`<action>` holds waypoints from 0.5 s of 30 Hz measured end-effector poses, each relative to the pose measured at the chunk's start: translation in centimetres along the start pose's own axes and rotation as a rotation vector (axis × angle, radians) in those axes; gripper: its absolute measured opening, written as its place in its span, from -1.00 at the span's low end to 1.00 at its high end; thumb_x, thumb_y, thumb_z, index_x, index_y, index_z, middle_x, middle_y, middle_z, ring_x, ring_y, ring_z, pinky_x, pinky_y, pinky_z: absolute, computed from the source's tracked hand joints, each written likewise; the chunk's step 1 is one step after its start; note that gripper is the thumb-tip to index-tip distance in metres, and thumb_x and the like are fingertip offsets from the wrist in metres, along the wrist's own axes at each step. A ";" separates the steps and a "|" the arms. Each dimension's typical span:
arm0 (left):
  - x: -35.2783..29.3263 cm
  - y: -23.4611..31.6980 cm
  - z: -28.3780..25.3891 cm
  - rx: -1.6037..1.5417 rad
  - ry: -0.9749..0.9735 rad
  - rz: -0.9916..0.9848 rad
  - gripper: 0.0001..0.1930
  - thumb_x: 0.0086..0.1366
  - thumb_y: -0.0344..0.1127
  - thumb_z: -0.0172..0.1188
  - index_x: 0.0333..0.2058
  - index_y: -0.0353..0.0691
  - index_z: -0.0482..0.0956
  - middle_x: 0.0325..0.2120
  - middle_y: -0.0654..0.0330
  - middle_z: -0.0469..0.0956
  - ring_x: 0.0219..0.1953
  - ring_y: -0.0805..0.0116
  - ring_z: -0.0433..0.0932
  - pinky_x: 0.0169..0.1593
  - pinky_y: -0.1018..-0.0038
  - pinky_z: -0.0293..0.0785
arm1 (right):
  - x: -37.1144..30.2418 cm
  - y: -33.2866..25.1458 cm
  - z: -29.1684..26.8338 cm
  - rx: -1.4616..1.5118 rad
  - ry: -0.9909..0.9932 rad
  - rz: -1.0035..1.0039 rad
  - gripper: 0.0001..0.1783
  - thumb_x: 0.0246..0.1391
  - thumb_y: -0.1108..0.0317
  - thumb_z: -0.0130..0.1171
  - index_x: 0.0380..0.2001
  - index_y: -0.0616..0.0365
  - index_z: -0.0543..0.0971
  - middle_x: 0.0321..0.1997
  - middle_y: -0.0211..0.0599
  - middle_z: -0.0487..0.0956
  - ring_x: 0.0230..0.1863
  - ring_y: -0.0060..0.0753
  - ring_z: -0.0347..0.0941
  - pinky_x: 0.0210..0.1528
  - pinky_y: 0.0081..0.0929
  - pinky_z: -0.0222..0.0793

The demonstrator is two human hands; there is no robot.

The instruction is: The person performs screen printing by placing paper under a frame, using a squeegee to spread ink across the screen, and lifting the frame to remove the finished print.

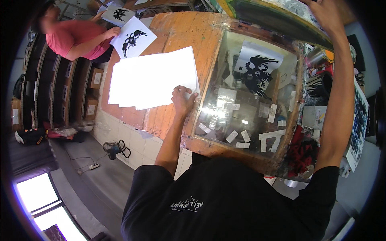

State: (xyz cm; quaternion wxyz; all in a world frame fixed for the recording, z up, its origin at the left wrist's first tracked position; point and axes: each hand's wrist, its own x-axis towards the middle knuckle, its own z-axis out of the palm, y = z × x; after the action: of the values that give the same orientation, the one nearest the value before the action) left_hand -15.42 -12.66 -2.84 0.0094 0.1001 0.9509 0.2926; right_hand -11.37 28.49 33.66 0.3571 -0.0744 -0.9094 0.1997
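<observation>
My left hand (184, 99) rests at the near right corner of a stack of white paper sheets (150, 78), its fingers curled and pinching at the sheets' edge. My right arm reaches far up to the right. There my right hand (325, 14) grips the edge of a raised screen-printing frame (277, 24), its fingers partly cut off by the picture's rim. Below the frame, a printed sheet (259, 66) with a black winged design and a star lies on the glass panel (245, 116) set in the wooden table.
Bits of white tape (232, 136) stick to the glass. Ink cans (319, 56) and stained rags (301, 146) crowd the table's right side. At the far left, a person in a pink shirt (82, 36) holds a printed sheet (134, 38). Shelves (60, 84) and a fan (113, 149) stand left.
</observation>
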 end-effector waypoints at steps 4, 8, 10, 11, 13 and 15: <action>0.7 -3.4 0.6 -0.143 -0.015 -0.068 -0.76 0.18 -0.13 0.46 -0.30 -0.15 0.73 -0.07 0.03 0.54 0.04 0.10 0.50 0.08 0.15 0.42 | 0.4 -1.3 -0.6 0.020 -0.045 0.081 -0.70 -0.07 0.61 0.38 -0.18 0.33 0.68 -0.28 -0.13 0.72 -0.17 -0.39 0.60 0.00 -0.42 0.45; 3.4 -3.1 -1.9 -0.686 -0.163 -0.447 -0.81 0.22 -0.19 0.43 -0.25 -0.12 0.76 0.00 0.05 0.60 0.00 0.20 0.57 0.00 0.26 0.52 | 0.8 2.4 0.3 0.083 -0.036 0.027 -0.69 -0.04 0.58 0.37 -0.15 0.32 0.68 -0.23 -0.10 0.73 -0.15 -0.34 0.62 0.03 -0.40 0.46; 3.6 -1.0 -2.9 -0.655 -0.136 -0.347 -0.80 0.23 -0.17 0.43 -0.20 -0.04 0.78 0.21 -0.11 0.50 0.28 0.05 0.41 0.29 0.15 0.31 | 0.8 2.4 0.3 0.071 -0.020 0.061 -0.68 -0.03 0.58 0.37 -0.13 0.32 0.68 -0.20 -0.08 0.73 -0.12 -0.30 0.63 0.05 -0.37 0.47; 3.3 -0.2 -2.0 -0.507 -0.106 -0.160 -0.79 0.23 -0.14 0.43 -0.19 -0.01 0.78 0.22 -0.17 0.49 0.35 -0.01 0.35 0.36 0.06 0.19 | 0.1 -0.2 0.9 -0.007 0.028 0.065 -0.68 -0.03 0.58 0.37 -0.13 0.33 0.68 -0.18 -0.07 0.73 -0.11 -0.28 0.63 0.05 -0.35 0.47; 2.8 7.0 -0.7 -0.261 -0.267 -0.061 -0.72 0.22 0.01 0.42 -0.20 0.02 0.78 0.38 -0.20 0.27 0.56 -0.11 -0.10 0.46 -0.33 -0.38 | 0.0 -0.2 0.3 -0.067 0.030 0.090 -0.67 -0.03 0.57 0.37 -0.12 0.33 0.68 -0.15 -0.04 0.72 -0.08 -0.25 0.64 0.07 -0.30 0.48; 2.0 9.0 3.1 -0.027 -0.285 0.027 -0.45 0.34 0.17 0.21 0.14 -0.05 0.59 0.46 -0.16 0.12 0.55 -0.26 -0.22 0.34 -0.55 -0.45 | 1.8 1.8 -0.6 0.048 -0.082 0.108 -0.67 -0.02 0.55 0.37 -0.12 0.32 0.68 -0.12 -0.01 0.71 -0.05 -0.21 0.63 0.08 -0.26 0.48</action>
State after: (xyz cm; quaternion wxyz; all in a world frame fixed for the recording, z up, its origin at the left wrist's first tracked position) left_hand -15.49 -3.26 -0.30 0.1417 0.1530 0.9345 0.2884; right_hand -12.31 30.80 34.38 0.3098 -0.1066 -0.9129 0.2436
